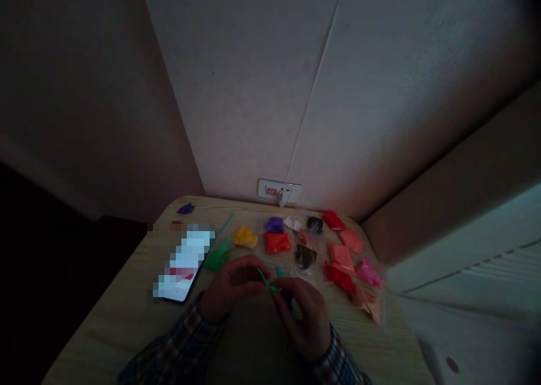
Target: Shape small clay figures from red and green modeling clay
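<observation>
Between my hands is a thin green strip of what looks like modelling clay (271, 287), with a narrow stalk slanting up to the left. The finger and thumb of my right hand (306, 314) pinch its lower right end. My left hand (232, 283) curls around from the other side, its fingertips at the strip's left part. A blue tool (279, 271) lies on the table behind my right hand, partly hidden by it. Just beyond my left hand sits a green packet (217, 255).
A lit phone (186, 266) lies at left on the wooden table (122, 312), beside a light-blue stick (225, 224). A small purple grape-like piece (185, 208) is at the back left. Yellow (245, 237), red-orange (278, 242), black (305, 256) and pink packets (369, 272) spread rightward. Behind is a wall socket (279, 191).
</observation>
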A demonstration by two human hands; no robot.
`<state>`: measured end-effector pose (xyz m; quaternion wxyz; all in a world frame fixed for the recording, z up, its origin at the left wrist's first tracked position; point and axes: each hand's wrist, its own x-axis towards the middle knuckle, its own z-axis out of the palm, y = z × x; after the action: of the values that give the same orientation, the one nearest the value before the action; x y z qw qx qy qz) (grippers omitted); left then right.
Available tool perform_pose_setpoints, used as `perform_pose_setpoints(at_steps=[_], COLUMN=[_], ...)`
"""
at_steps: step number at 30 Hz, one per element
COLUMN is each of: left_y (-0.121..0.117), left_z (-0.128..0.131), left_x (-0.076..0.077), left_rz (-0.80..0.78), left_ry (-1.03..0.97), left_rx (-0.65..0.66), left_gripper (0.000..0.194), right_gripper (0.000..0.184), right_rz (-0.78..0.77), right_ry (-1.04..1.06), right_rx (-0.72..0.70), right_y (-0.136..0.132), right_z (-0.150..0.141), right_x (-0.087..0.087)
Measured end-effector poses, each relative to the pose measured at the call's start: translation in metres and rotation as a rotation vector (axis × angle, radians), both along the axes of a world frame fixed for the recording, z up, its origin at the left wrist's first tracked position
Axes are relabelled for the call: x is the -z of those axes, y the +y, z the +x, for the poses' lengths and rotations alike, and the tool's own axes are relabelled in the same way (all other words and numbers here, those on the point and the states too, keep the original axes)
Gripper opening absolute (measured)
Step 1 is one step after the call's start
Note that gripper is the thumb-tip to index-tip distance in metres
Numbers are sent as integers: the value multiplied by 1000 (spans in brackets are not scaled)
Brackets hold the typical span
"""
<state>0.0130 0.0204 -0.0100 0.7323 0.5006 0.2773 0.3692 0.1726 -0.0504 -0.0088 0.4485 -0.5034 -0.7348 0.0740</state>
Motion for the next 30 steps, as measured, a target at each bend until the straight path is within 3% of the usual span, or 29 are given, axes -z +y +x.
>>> perform_pose_setpoints(at_steps=[7,22,30], left_y=[4,2,1], left_z=[1,5,6], left_x=[2,7,11], left_rz=[68,33,8], left_ry=[57,69,26], left_rx=[14,28,13], left_gripper=[26,26,32], right_gripper=[13,19,15], right_rz=[14,26,-89], right_ry=[8,2,101], right_rx=[37,39,-47], right_y=[5,7,6], right_z=[-1,-3,-1], right_x=[9,16,10])
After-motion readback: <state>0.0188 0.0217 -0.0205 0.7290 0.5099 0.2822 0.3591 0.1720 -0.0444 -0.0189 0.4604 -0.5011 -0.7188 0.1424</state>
